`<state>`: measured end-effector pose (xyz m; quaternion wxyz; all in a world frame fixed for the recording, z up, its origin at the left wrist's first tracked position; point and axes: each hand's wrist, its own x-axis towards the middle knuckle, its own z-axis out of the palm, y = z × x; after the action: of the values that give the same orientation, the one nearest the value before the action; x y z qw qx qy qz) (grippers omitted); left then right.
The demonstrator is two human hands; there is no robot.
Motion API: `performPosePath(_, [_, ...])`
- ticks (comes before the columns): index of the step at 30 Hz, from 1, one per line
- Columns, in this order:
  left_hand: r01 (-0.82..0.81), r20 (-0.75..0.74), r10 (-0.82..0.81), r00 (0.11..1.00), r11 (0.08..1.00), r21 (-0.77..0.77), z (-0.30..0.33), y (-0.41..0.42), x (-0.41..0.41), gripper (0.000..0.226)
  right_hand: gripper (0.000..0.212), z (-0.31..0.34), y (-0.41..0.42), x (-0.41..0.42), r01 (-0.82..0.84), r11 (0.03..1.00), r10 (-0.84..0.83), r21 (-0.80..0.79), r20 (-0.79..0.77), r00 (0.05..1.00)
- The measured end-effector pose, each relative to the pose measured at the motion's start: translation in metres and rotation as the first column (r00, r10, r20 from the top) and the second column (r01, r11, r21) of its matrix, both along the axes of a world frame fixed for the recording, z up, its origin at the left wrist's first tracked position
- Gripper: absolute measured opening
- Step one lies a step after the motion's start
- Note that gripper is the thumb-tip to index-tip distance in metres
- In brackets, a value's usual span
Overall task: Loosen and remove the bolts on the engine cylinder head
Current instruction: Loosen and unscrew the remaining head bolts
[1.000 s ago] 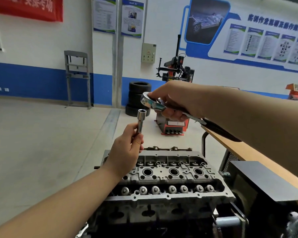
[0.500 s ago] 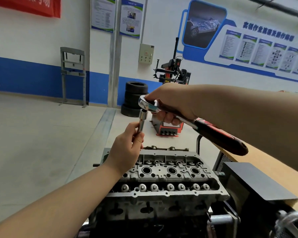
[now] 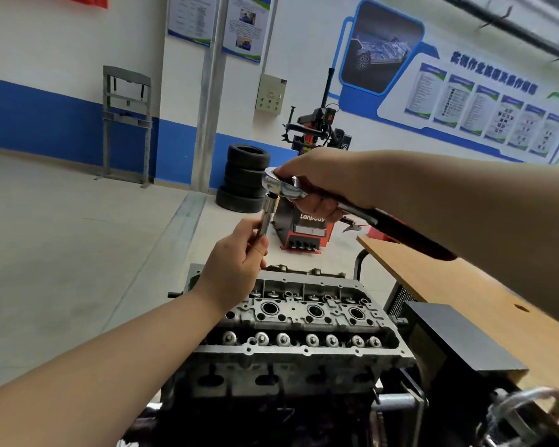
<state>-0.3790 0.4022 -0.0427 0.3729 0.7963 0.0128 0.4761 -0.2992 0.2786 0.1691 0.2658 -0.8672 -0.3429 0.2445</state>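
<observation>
The grey engine cylinder head [image 3: 304,321] stands low in the middle of the view, with three round bores and a row of shiny bolts [image 3: 304,339] along its near side. Above it my left hand [image 3: 236,262] pinches a long chrome socket [image 3: 268,217] upright. My right hand [image 3: 323,185] grips a chrome ratchet wrench [image 3: 281,185] near its head; its black and red handle [image 3: 413,237] runs under my forearm. The socket's top sits against the underside of the ratchet head.
A wooden bench top [image 3: 465,285] runs along the right, with a black box [image 3: 459,343] beside the engine. Farther back stand a red tyre changer [image 3: 310,227], a stack of tyres [image 3: 246,179] and a grey press frame [image 3: 126,124] by the blue and white wall.
The ratchet head has come down onto the top of the socket, which my left hand held apart from it a second ago. The camera has tilted and shifted slightly.
</observation>
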Motion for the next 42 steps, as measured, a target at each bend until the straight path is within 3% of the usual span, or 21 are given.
performPosePath(5, [0.005,0.003,-0.005,1.0,1.0,0.005,-0.001,0.0,-0.001,0.013,0.063,0.008,0.005,0.019,-0.188,0.975,0.19,-0.12,0.008,0.982])
performPosePath(10, [0.029,-0.006,-0.029,1.0,1.0,-0.011,-0.001,0.001,-0.002,0.014,0.053,0.013,0.008,0.043,-0.359,0.919,0.337,-0.163,-0.146,0.93])
performPosePath(16, [0.058,-0.001,-0.058,0.998,0.996,-0.067,-0.002,0.003,-0.001,0.015,0.045,0.009,0.011,0.045,-0.414,0.904,0.399,-0.11,-0.137,0.907])
performPosePath(18, [0.059,0.0,-0.06,0.998,0.994,-0.09,0.0,0.002,0.0,0.016,0.05,0.008,0.015,0.039,-0.302,0.949,0.306,-0.097,0.037,0.951])
performPosePath(20, [0.05,-0.011,-0.052,0.999,0.993,-0.11,0.002,0.002,0.002,0.016,0.052,-0.001,0.024,0.025,-0.134,0.986,0.163,-0.101,0.402,0.901])
performPosePath(22, [0.041,-0.017,-0.043,0.999,0.992,-0.122,0.004,0.002,0.003,0.015,0.036,-0.02,0.03,0.007,-0.099,0.984,0.178,-0.149,0.755,0.631])
performPosePath(23, [0.039,-0.012,-0.041,0.999,0.991,-0.126,0.005,0.002,0.002,0.014,0.032,-0.035,0.032,0.001,-0.16,0.979,0.188,-0.127,0.865,0.466])
performPosePath(24, [0.041,-0.006,-0.042,0.999,0.99,-0.134,0.005,0.002,0.001,0.014,0.036,-0.047,0.031,-0.004,-0.191,0.98,0.133,-0.061,0.912,0.389])
performPosePath(26, [0.063,-0.002,-0.064,0.998,0.984,-0.168,0.006,0.002,-0.001,0.014,0.059,-0.061,0.029,-0.008,-0.171,0.975,-0.059,0.142,0.908,0.415])
performPosePath(28, [0.089,-0.005,-0.092,0.996,0.976,-0.199,0.006,0.003,-0.003,0.014,0.065,-0.069,0.034,-0.004,-0.165,0.958,-0.165,0.235,0.922,0.351])
performPosePath(32, [0.123,0.011,-0.124,0.992,0.963,-0.238,0.006,0.004,-0.004,0.015,0.065,-0.074,0.038,0.007,-0.226,0.927,-0.242,0.3,0.937,0.252])
performPosePath(42, [0.116,0.05,-0.106,0.993,0.943,-0.311,0.003,0.006,-0.002,0.023,0.067,-0.079,0.046,0.017,-0.256,0.878,-0.351,0.404,0.908,0.229])
